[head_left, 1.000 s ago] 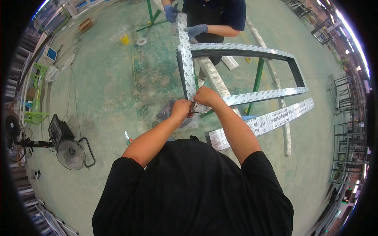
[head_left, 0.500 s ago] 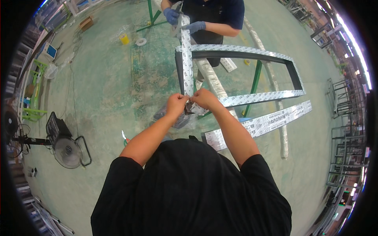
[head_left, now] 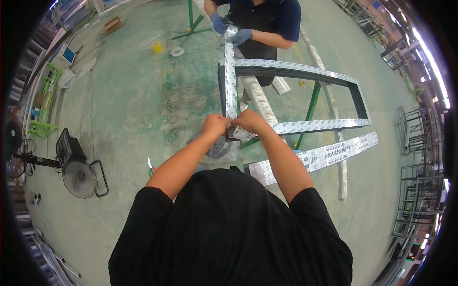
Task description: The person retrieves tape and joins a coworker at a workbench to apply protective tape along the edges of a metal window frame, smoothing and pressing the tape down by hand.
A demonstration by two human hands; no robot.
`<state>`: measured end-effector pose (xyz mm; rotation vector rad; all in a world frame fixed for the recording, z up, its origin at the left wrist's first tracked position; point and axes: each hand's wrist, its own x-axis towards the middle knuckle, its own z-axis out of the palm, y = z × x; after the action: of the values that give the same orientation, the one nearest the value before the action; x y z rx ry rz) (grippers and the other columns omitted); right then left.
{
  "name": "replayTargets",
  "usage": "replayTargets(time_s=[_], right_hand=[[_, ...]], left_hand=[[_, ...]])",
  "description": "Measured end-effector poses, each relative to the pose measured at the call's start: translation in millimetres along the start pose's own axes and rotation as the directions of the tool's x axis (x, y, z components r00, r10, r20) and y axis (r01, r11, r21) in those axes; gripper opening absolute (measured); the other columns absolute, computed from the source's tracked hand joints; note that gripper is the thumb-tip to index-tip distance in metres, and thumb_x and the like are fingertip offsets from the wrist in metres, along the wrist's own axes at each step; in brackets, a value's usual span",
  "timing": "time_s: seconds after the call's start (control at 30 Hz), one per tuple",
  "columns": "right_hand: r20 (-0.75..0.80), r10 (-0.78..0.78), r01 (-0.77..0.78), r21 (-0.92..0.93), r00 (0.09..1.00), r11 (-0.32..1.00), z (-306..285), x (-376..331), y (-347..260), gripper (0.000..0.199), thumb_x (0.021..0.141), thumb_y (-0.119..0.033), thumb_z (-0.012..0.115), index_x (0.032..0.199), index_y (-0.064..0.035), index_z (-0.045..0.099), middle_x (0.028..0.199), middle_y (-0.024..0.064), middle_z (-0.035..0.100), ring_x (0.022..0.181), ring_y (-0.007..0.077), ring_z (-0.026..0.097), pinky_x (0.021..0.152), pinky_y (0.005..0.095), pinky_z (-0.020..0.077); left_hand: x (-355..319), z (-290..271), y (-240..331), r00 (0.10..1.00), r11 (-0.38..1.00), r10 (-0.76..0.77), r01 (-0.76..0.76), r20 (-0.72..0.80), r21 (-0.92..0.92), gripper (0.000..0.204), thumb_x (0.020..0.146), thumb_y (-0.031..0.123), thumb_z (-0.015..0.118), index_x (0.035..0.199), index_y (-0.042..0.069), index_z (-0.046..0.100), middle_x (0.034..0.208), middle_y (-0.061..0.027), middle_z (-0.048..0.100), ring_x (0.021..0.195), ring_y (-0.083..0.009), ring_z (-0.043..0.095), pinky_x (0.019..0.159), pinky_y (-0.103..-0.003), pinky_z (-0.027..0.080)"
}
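A dark rectangular metal frame [head_left: 353,91] lies across supports ahead of me, its faces covered in silvery printed protective film. One strip of film [head_left: 230,78] runs along its left side, from my fingers to a co-worker's blue-gloved hands [head_left: 241,36] at the far end. At the near left corner, my left hand [head_left: 217,125] is closed in a pinch on the strip's near end. My right hand [head_left: 249,121] pinches right beside it, fingertips nearly touching the left ones. Crumpled film [head_left: 242,133] hangs beneath my right hand. My fingertips partly hide the frame's corner.
A film-covered panel [head_left: 329,155] lies right of my right forearm. Wrapped bars [head_left: 260,100] and green stands [head_left: 312,102] support the frame. Scissors [head_left: 151,165] lie on the floor by my left forearm; a fan [head_left: 80,178] stands farther left. Tape rolls [head_left: 177,52] rest beyond.
The co-worker's far end of the strip has curled over between the gloves. My hands keep their pinch at the corner; the whole view has shifted slightly.
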<state>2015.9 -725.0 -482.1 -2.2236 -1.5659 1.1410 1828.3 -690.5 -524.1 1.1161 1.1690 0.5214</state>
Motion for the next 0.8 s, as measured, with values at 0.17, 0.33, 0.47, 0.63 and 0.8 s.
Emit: replayTargets(time_s=[0.17,0.33,0.47,0.63,0.8], right_hand=[[0.01,-0.058,0.058,0.016,0.998,0.998,3,11,10,0.045,0.082,-0.04,0.082,0.097,0.0028,0.083,0.095,0.0287,0.079,0.088,0.0435,0.079,0.083,0.0493,0.0619],[0.012,-0.036,0.036,-0.007,0.999,0.999,6,15,13,0.039,0.082,-0.037,0.082,0.095,-0.0009,0.085,0.09,0.0239,0.078,0.082,0.0372,0.076,0.076,0.0472,0.061],[-0.004,-0.036,0.036,0.029,0.999,0.999,5,12,14,0.033,0.083,-0.035,0.082,0.093,-0.0042,0.087,0.082,0.0184,0.077,0.071,0.0307,0.073,0.066,0.0457,0.0598],[0.048,-0.005,0.004,0.023,0.999,1.0,-2,5,5,0.043,0.08,-0.04,0.084,0.097,0.0001,0.085,0.098,0.0261,0.08,0.09,0.0408,0.079,0.084,0.0472,0.0615],[0.043,0.006,-0.005,-0.016,0.999,1.0,-1,5,1,0.042,0.082,-0.04,0.082,0.098,-0.0004,0.085,0.1,0.0272,0.08,0.094,0.0428,0.078,0.087,0.0477,0.0616]], left_hand=[[2,-3,3,1.0,1.0,-0.011,0.012,0.023,-0.007,0.027,0.095,0.024,0.083,0.088,0.001,0.07,0.076,-0.0081,0.071,0.061,-0.0176,0.069,0.054,-0.034,0.056],[7,-8,4,0.993,0.998,-0.064,0.066,0.096,-0.015,0.026,0.095,0.023,0.084,0.091,0.001,0.07,0.079,-0.0083,0.072,0.062,-0.0191,0.069,0.055,-0.035,0.057],[8,-11,10,0.985,0.991,-0.128,0.132,0.119,-0.027,0.027,0.095,0.023,0.084,0.095,0.001,0.07,0.08,-0.0085,0.072,0.062,-0.02,0.07,0.055,-0.035,0.059],[11,-13,13,0.977,0.989,-0.148,0.147,0.15,0.017,0.029,0.096,0.024,0.084,0.096,0.001,0.068,0.08,-0.0084,0.071,0.062,-0.0204,0.072,0.055,-0.035,0.061],[15,-13,9,0.979,0.992,-0.12,0.114,0.162,0.045,0.029,0.096,0.024,0.084,0.094,0.001,0.067,0.079,-0.0083,0.071,0.061,-0.0206,0.072,0.055,-0.036,0.061]])
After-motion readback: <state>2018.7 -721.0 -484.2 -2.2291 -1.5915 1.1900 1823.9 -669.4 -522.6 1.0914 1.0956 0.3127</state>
